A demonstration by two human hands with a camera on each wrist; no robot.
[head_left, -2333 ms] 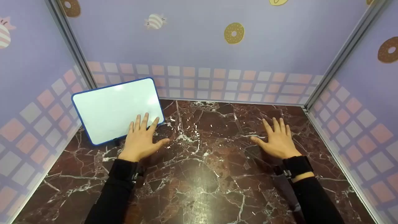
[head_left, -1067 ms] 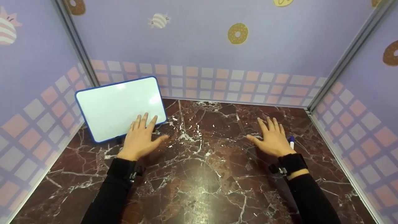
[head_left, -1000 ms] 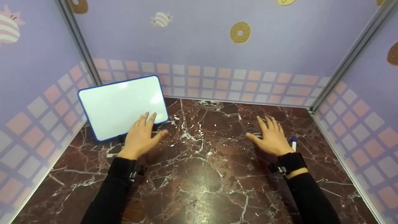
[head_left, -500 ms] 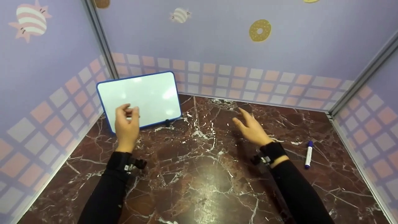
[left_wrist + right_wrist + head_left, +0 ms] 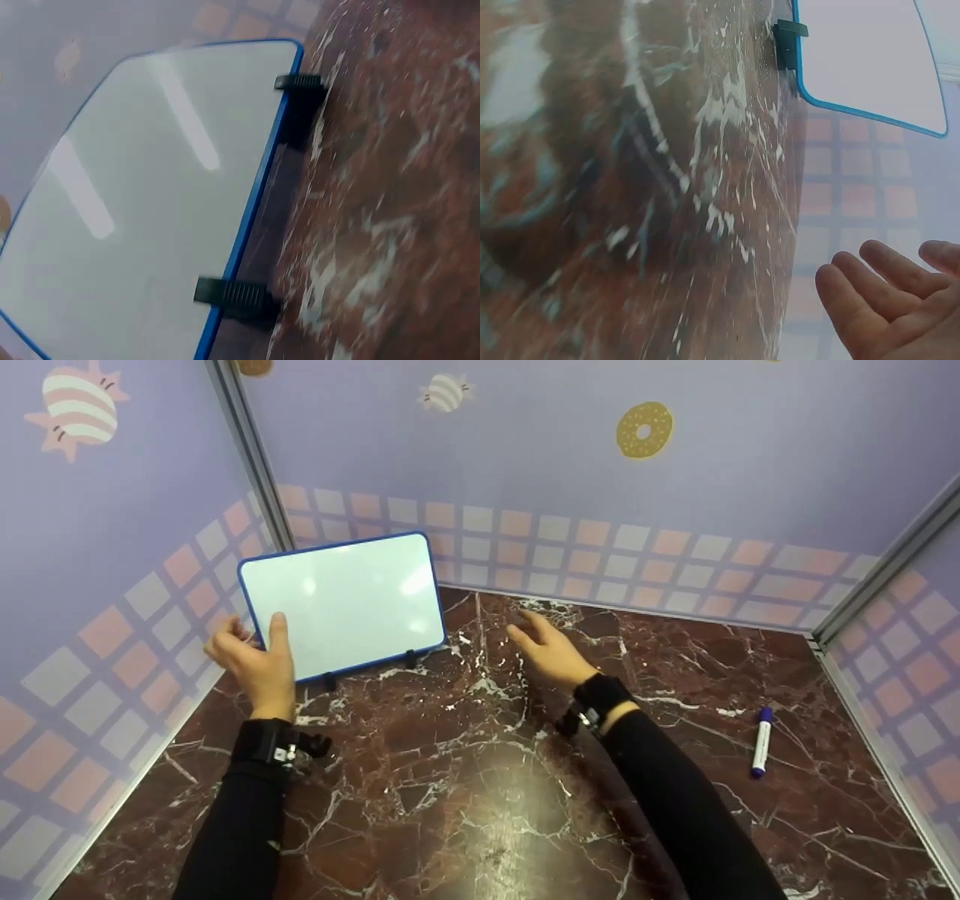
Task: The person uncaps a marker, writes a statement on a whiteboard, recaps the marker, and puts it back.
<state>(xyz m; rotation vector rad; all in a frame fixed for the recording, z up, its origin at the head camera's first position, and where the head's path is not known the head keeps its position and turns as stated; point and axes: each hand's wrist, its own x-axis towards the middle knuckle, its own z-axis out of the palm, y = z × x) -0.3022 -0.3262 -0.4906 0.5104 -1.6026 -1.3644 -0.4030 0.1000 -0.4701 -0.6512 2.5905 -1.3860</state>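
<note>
A whiteboard [image 5: 352, 592] with a blue frame stands tilted back at the left rear, held up by small black clips [image 5: 232, 296] at its lower edge. My left hand [image 5: 259, 664] is at the board's left edge, its thumb in front of the white surface and its bent fingers spread out to the left of the frame. Nothing is gripped in it. To the right of the board, above the table, hovers my right hand [image 5: 553, 652], with relaxed fingers and thumb apart; the right wrist view shows its fingers [image 5: 870, 277] with nothing between them.
A white marker [image 5: 761, 742] with purple ends lies on the dark marbled table [image 5: 465, 780] at the right. Patterned panels [image 5: 525, 457] enclose the back and both sides, with grey metal posts [image 5: 251, 450] at the corners.
Both hands lift from the table. The left moves left to the board's edge; the right moves left toward the board, uncovering the marker. The head view has turned rightward.
</note>
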